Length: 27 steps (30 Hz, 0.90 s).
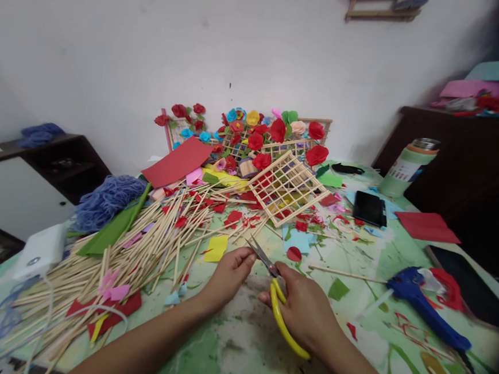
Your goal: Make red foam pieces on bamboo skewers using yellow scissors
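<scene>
My right hand [304, 309] grips a pair of yellow-handled scissors [276, 298], with the metal blades pointing up and left toward my left hand. My left hand [229, 275] is closed in a pinch right at the blade tips; what it pinches is too small to make out. Both hands hover low over the green painted table [237, 347]. Just beyond them lie a yellow paper square [216, 248] and a small red paper piece [294, 253].
A big heap of thin wooden sticks [140, 253] covers the left. A wooden lattice [288, 185] and paper flowers [257, 136] stand behind. A blue glue gun [425, 307], black phone [369, 208], green flask [409, 167], blue yarn [105, 199] and white power bank [39, 251] lie around.
</scene>
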Available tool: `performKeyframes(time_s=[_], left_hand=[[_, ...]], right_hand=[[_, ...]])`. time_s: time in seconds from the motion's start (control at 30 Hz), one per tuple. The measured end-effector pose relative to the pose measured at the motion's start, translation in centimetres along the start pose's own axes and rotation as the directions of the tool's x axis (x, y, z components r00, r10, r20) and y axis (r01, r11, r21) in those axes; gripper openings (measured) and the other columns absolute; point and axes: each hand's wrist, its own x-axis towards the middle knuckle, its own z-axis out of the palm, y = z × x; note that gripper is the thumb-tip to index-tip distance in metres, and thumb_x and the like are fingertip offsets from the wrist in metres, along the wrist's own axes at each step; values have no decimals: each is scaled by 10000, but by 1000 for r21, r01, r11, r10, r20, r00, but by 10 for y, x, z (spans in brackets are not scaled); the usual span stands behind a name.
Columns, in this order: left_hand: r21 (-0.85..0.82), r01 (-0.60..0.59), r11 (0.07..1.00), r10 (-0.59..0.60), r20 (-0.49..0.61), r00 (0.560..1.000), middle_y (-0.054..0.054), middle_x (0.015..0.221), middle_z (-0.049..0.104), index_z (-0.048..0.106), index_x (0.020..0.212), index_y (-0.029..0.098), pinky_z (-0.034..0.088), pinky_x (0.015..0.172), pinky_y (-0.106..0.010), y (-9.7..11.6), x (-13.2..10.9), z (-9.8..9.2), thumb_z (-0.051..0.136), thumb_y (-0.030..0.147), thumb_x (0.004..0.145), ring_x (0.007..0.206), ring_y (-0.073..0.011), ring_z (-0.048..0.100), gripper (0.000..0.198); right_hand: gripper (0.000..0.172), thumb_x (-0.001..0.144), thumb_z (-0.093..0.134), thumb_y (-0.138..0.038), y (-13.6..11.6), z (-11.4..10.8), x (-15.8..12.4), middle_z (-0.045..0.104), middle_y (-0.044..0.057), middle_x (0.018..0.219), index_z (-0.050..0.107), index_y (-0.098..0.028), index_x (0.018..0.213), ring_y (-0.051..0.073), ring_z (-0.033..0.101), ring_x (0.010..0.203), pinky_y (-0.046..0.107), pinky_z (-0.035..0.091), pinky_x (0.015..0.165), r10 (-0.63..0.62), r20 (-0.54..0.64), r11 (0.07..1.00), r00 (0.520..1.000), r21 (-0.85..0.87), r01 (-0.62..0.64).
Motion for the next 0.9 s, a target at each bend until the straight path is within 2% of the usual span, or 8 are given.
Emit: performKeyframes(time_s=[0.07, 0.13, 0.23, 0.33, 0.4, 0.57, 0.9], left_hand=[[37, -28, 999, 28, 3, 1000, 23, 563, 426, 601, 747, 136, 272, 485, -197, -1, 0, 0, 482, 385, 777, 528, -94, 345, 278], [23, -6, 1000, 6, 3, 1000, 31, 544, 403, 595, 730, 138, 261, 476, -197, -1, -1, 0, 488, 388, 770, 513, -90, 334, 276], [-91, 109, 990, -106, 29, 994, 67, 480, 305, 562, 767, 146, 204, 424, -192, 0, -3, 3, 495, 405, 764, 435, -69, 250, 267], [-229, 255, 939, -234, 115, 965, 100, 458, 223, 503, 825, 165, 132, 382, -182, 2, -5, 5, 491, 415, 770, 388, -52, 156, 257], [-281, 315, 907, -278, 163, 947, 109, 457, 211, 480, 842, 173, 101, 369, -173, 1, -5, 5, 498, 420, 770, 379, -45, 131, 257], [-324, 346, 880, -292, 205, 934, 114, 449, 216, 465, 831, 175, 78, 359, -167, -5, -4, 6, 515, 417, 766, 375, -36, 122, 256], [-319, 390, 864, -318, 255, 913, 120, 458, 210, 443, 830, 184, 51, 349, -161, -11, -4, 8, 523, 438, 758, 358, -28, 104, 276]], right_hand=[[443, 778, 486, -460, 0, 1, 0, 636, 93, 962, 497, -208, 1143, 244, 589, 867, 273, 356, 674, 0, 2, 1000, 1000, 0, 0], [423, 793, 463, -455, 1, 1, 1, 632, 93, 972, 497, -212, 1137, 241, 584, 886, 274, 360, 687, -4, 14, 1000, 1000, 26, 4], [361, 811, 437, -441, 1, 0, 2, 635, 85, 949, 514, -214, 1081, 230, 583, 878, 267, 357, 677, -3, 41, 998, 999, 55, 1], [307, 814, 435, -434, 1, -2, 2, 642, 78, 904, 533, -203, 992, 224, 587, 844, 259, 345, 646, 12, 68, 999, 998, 49, -16], [290, 814, 436, -430, 0, -3, 2, 644, 77, 871, 537, -193, 945, 220, 590, 816, 256, 337, 628, 26, 87, 999, 996, 33, -29], [282, 823, 414, -438, 0, -4, 1, 647, 77, 818, 533, -187, 867, 213, 595, 750, 256, 319, 589, 40, 106, 999, 994, -22, -37], [310, 821, 405, -474, 4, -4, 1, 662, 88, 805, 534, -193, 845, 228, 607, 754, 269, 306, 576, 51, 123, 996, 991, -86, -40]])
